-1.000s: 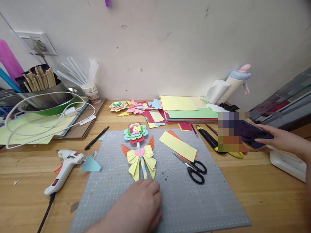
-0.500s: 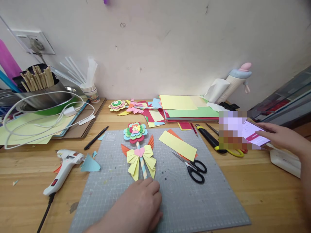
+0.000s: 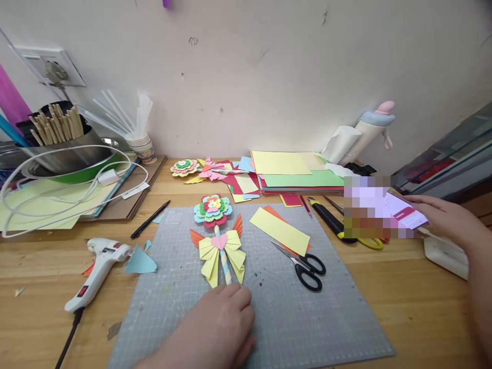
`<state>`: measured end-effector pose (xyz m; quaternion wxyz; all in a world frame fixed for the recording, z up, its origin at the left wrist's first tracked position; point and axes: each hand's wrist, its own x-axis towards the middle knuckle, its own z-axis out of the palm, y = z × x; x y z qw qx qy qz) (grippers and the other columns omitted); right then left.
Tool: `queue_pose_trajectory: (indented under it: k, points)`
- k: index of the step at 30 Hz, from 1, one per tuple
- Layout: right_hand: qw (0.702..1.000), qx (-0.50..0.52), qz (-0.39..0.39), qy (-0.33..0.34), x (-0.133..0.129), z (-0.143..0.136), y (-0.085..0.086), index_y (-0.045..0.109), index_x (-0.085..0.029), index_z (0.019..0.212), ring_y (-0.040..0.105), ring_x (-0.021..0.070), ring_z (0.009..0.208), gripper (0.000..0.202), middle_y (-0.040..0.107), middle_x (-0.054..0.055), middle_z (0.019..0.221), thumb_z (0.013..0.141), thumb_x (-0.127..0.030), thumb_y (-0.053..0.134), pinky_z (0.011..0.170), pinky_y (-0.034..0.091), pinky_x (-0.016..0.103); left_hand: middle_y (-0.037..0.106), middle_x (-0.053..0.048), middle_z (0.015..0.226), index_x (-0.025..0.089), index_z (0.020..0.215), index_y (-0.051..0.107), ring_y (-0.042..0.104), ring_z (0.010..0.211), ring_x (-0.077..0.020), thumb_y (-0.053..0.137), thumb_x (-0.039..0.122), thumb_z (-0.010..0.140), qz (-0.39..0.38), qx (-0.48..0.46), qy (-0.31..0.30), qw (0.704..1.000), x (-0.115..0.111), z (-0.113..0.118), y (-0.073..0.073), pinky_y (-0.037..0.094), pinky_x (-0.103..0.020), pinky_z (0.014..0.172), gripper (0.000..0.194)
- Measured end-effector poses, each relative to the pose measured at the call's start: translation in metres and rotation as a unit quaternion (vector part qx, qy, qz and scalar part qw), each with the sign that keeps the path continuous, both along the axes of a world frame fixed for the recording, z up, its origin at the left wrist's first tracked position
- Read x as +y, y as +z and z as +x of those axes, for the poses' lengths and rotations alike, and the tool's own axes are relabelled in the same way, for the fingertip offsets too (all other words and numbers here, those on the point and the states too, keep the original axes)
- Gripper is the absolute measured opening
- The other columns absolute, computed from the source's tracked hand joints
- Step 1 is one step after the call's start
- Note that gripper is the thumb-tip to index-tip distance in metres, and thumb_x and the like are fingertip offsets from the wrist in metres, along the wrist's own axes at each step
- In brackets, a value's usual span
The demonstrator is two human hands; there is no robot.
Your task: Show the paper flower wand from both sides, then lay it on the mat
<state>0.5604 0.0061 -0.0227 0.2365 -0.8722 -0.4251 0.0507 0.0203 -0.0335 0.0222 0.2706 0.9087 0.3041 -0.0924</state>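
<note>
A paper flower wand (image 3: 225,261) lies on the grey cutting mat (image 3: 307,333), with layered petals, a yellow pleated bow, a pink heart and orange wings. My left hand (image 3: 219,318) is closed over the lower end of its striped stick, hiding that end. At the right, my right hand (image 3: 446,220) grips a smartphone (image 3: 411,216) with its screen lit; part of the phone is pixelated. Black-handled scissors (image 3: 309,271) rest on the mat beside yellow and orange paper strips (image 3: 280,230).
Left of the mat lie a white glue gun (image 3: 98,271), a blue paper scrap (image 3: 141,260) and a black pen (image 3: 149,219). Along the wall are a second paper flower (image 3: 184,168), stacked coloured paper (image 3: 300,179) and a bottle (image 3: 371,130). A utility knife (image 3: 326,219) lies near the phone.
A finger of my right hand that was over the phone's screen has drawn back to its edge. My left hand stays on the stick. The view has shifted slightly.
</note>
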Motion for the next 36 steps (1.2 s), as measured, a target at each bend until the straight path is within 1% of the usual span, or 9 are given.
queue_pose_trajectory:
  k: [3, 4, 7, 10, 15, 20, 23, 27, 36]
  points:
    - [0.997, 0.049, -0.023, -0.049, 0.0, -0.003, 0.005, 0.067, -0.022, 0.105, 0.059, 0.0304, 0.111, 0.046, 0.067, 0.008, 0.119, 0.066, -0.04, 0.05, 0.096, 0.044, 0.04, 0.065, -0.008, 0.097, 0.014, 0.084, 0.064, 0.06, 0.09, -0.0247, 0.06, 0.017, 0.082, 0.0, 0.005, -0.004, 1.0, 0.001, 0.0, -0.001, 0.052, -0.039, 0.08, 0.005]
    - [0.997, 0.048, -0.027, -0.058, 0.0, -0.005, 0.007, 0.067, -0.023, 0.106, 0.058, 0.0306, 0.113, 0.047, 0.066, 0.007, 0.12, 0.067, -0.04, 0.05, 0.098, 0.042, 0.04, 0.065, -0.008, 0.098, 0.014, 0.084, 0.064, 0.06, 0.091, -0.0248, 0.06, 0.017, 0.082, 0.001, 0.006, -0.006, 1.0, 0.001, 0.0, -0.001, 0.052, -0.039, 0.081, 0.005]
    - [0.996, 0.029, -0.03, -0.076, -0.001, -0.011, 0.012, 0.068, -0.024, 0.108, 0.057, 0.0313, 0.114, 0.047, 0.065, 0.007, 0.122, 0.069, -0.04, 0.048, 0.097, 0.042, 0.041, 0.065, -0.007, 0.097, 0.015, 0.085, 0.064, 0.06, 0.091, -0.0246, 0.059, 0.017, 0.082, 0.003, 0.009, -0.011, 1.0, 0.002, 0.0, -0.001, 0.052, -0.039, 0.08, 0.006]
    - [0.996, 0.008, -0.019, -0.092, -0.001, -0.013, 0.013, 0.069, -0.025, 0.107, 0.058, 0.0321, 0.111, 0.044, 0.066, 0.006, 0.121, 0.071, -0.039, 0.046, 0.094, 0.044, 0.043, 0.065, -0.006, 0.096, 0.016, 0.084, 0.064, 0.06, 0.089, -0.0237, 0.06, 0.017, 0.081, 0.016, 0.001, -0.009, 1.0, 0.001, 0.0, -0.003, 0.051, -0.037, 0.078, 0.005]
    - [0.996, -0.001, -0.023, -0.083, -0.001, -0.01, 0.012, 0.07, -0.025, 0.106, 0.058, 0.0334, 0.112, 0.044, 0.066, 0.007, 0.121, 0.071, -0.04, 0.048, 0.093, 0.045, 0.044, 0.064, -0.005, 0.094, 0.017, 0.082, 0.064, 0.06, 0.087, -0.0228, 0.061, 0.017, 0.08, 0.029, -0.018, 0.0, 0.999, -0.001, -0.002, -0.005, 0.051, -0.036, 0.077, 0.004]
    - [0.995, 0.0, -0.028, -0.091, -0.001, -0.013, 0.015, 0.069, -0.024, 0.11, 0.058, 0.0321, 0.112, 0.047, 0.066, 0.007, 0.121, 0.072, -0.039, 0.046, 0.094, 0.045, 0.042, 0.065, -0.006, 0.096, 0.016, 0.083, 0.064, 0.059, 0.089, -0.0239, 0.061, 0.016, 0.081, 0.016, -0.004, 0.001, 1.0, -0.001, -0.001, -0.002, 0.051, -0.038, 0.078, 0.004]
    - [0.996, 0.002, -0.029, -0.088, -0.001, -0.013, 0.015, 0.069, -0.023, 0.11, 0.058, 0.0323, 0.112, 0.047, 0.066, 0.008, 0.121, 0.071, -0.039, 0.046, 0.094, 0.045, 0.042, 0.065, -0.008, 0.098, 0.014, 0.085, 0.065, 0.06, 0.09, -0.0248, 0.061, 0.016, 0.081, 0.009, 0.001, -0.001, 1.0, 0.0, -0.001, 0.0, 0.051, -0.039, 0.079, 0.006]
    - [0.996, 0.002, -0.031, -0.083, -0.001, -0.011, 0.014, 0.069, -0.025, 0.108, 0.057, 0.0324, 0.113, 0.046, 0.065, 0.007, 0.122, 0.072, -0.041, 0.046, 0.096, 0.043, 0.043, 0.065, -0.008, 0.098, 0.014, 0.085, 0.065, 0.06, 0.09, -0.0249, 0.061, 0.016, 0.082, 0.005, 0.013, -0.005, 1.0, 0.0, 0.001, 0.001, 0.051, -0.039, 0.079, 0.005]
    - [0.996, 0.011, -0.008, -0.085, -0.002, -0.013, 0.012, 0.07, -0.024, 0.101, 0.061, 0.031, 0.107, 0.042, 0.069, 0.007, 0.113, 0.069, -0.039, 0.047, 0.091, 0.047, 0.041, 0.065, -0.008, 0.097, 0.014, 0.085, 0.065, 0.059, 0.09, -0.025, 0.063, 0.018, 0.081, -0.001, 0.01, -0.01, 1.0, 0.002, 0.0, -0.002, 0.052, -0.04, 0.079, 0.006]
